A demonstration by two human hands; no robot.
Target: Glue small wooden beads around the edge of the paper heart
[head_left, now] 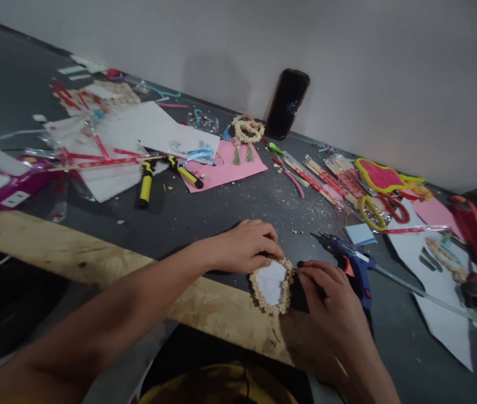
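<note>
At the table's front edge lies a small oval frame (pixel 272 284), with a bumpy beige border around a white paper middle. My left hand (pixel 249 247) grips the upper left of its border, thumb and fingers closed on it. Just right of the border is my right hand (pixel 326 286), its thumb and fingers pinched together. A small dark spot shows at those fingertips, too small to name. A blue glue gun (pixel 354 261) with an orange trigger lies beyond my right hand, its nozzle toward the upper left.
A phone (pixel 288 104) leans on the wall. Yellow-handled tools (pixel 146 185) and pink paper (pixel 225 165) lie farther back. Packaged chopsticks (pixel 318 179) and scissors with red and yellow handles (pixel 372 213) are at right. A purple device (pixel 15 182) stands left. Crumbs dot the table.
</note>
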